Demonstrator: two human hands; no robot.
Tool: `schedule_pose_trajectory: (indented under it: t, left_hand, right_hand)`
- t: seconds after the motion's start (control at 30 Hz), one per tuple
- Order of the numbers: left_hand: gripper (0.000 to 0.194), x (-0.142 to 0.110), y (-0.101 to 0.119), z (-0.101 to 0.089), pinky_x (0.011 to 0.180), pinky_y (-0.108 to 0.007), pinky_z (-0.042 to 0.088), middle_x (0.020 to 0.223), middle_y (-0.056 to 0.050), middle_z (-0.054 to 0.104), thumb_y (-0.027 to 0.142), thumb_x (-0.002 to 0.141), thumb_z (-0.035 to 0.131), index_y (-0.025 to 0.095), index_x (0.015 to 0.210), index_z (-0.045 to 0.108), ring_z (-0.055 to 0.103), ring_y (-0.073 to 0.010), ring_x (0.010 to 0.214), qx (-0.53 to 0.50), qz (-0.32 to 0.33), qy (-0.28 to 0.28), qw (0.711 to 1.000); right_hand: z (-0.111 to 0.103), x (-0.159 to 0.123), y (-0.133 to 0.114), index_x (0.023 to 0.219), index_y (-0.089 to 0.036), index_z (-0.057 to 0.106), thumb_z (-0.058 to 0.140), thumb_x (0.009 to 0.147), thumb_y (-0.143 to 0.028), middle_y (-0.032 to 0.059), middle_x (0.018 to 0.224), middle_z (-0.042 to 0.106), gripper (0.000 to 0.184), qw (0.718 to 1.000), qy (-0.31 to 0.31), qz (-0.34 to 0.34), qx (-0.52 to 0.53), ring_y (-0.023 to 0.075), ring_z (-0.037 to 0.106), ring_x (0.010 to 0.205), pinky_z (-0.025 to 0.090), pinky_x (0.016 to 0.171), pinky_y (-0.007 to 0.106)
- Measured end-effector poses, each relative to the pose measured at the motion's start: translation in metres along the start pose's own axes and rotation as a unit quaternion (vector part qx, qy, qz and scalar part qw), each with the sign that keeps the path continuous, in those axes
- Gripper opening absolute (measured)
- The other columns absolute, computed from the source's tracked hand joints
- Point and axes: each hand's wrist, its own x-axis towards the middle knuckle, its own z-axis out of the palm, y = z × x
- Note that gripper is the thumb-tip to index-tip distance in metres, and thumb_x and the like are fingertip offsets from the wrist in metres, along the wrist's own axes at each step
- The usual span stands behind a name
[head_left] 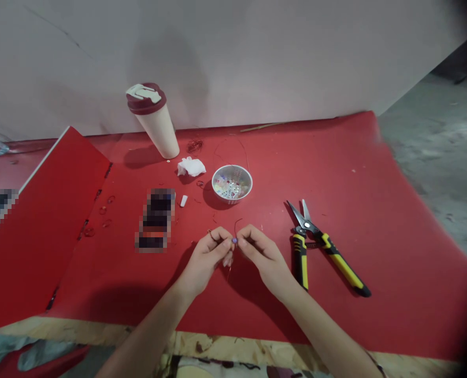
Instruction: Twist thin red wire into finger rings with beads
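Note:
Between the fingertips of both hands is a small purple bead [234,240]. My left hand [213,249] pinches it from the left, with a thin ring on one finger. From the right, my right hand [260,248] has thumb and finger closed at the bead and a thin dark red wire [236,223] that rises above it. A fine end of wire or thread also hangs below the left fingers. Just beyond the hands stands a small metal strainer bowl [232,198] with pale beads [227,186] in it. Garden shears [307,226] with yellow-black handles lie spread open to the right.
A cream tumbler [158,126] with a maroon lid stands near the wall, beside crumpled white tissue [191,166] and tangled red wire [194,146]. A blurred-out phone-like object [156,220] and a small white piece [183,201] lie left. A red panel [48,220] rises at far left.

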Motion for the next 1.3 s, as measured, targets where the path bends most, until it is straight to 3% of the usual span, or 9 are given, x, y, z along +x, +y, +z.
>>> schedule_pose_trajectory:
  t: [0.17,0.33,0.6,0.9,1.1,1.3]
  left_hand:
    - [0.023,-0.001,0.000,-0.003,0.054,-0.020,0.035,0.057,0.004,0.048,0.036,0.079,0.063,0.016,0.072,0.054,0.044,-0.0067,0.051,0.044,0.006,-0.001,0.999]
    - [0.037,-0.001,0.002,-0.002,0.046,-0.021,0.034,0.051,0.003,0.049,0.050,0.080,0.056,0.016,0.067,0.054,0.045,-0.0085,0.045,0.084,-0.006,0.003,0.996]
    - [0.040,0.003,0.009,-0.002,0.042,-0.021,0.033,0.047,0.004,0.048,0.051,0.072,0.063,0.016,0.058,0.053,0.044,-0.0073,0.040,0.145,-0.011,0.026,0.989]
    - [0.040,0.002,0.014,0.002,0.043,-0.020,0.033,0.043,0.003,0.050,0.047,0.073,0.064,0.014,0.053,0.054,0.044,-0.0068,0.038,0.138,-0.023,0.041,0.989]
    - [0.040,0.005,0.009,-0.005,0.037,-0.020,0.031,0.037,0.003,0.048,0.046,0.074,0.062,0.014,0.050,0.055,0.042,-0.0070,0.032,0.096,-0.073,0.010,0.993]
    - [0.040,0.006,0.008,-0.007,0.035,-0.020,0.030,0.033,0.005,0.044,0.045,0.073,0.064,0.015,0.050,0.052,0.037,-0.0059,0.027,0.063,-0.092,-0.014,0.994]
  right_hand:
    - [-0.001,0.000,-0.001,0.074,-0.022,0.047,0.046,0.090,-0.035,-0.0029,0.066,0.053,0.021,0.999,-0.004,-0.010,-0.039,0.0136,0.052,0.065,0.040,0.064,0.026]
    - [-0.002,0.000,0.000,0.074,-0.022,0.047,0.045,0.091,-0.034,-0.0023,0.067,0.054,0.021,0.998,-0.014,-0.015,-0.057,0.0138,0.051,0.065,0.040,0.065,0.026]
    - [-0.001,-0.002,-0.001,0.077,-0.021,0.050,0.042,0.092,-0.028,-0.0006,0.069,0.056,0.019,0.981,-0.023,-0.051,-0.186,0.0138,0.051,0.064,0.039,0.062,0.025]
    - [0.002,-0.005,0.000,0.073,-0.023,0.045,0.041,0.090,-0.021,-0.0008,0.064,0.055,0.018,0.948,0.004,-0.144,-0.283,0.0130,0.048,0.055,0.037,0.055,0.025]
    - [0.002,-0.007,0.006,0.076,-0.024,0.047,0.040,0.090,-0.018,0.0007,0.063,0.055,0.016,0.927,0.000,-0.195,-0.321,0.0144,0.049,0.055,0.037,0.054,0.026]
    - [0.004,-0.006,0.007,0.076,-0.024,0.047,0.039,0.091,-0.017,0.0004,0.064,0.054,0.018,0.929,-0.020,-0.208,-0.307,0.0140,0.049,0.055,0.037,0.054,0.026]
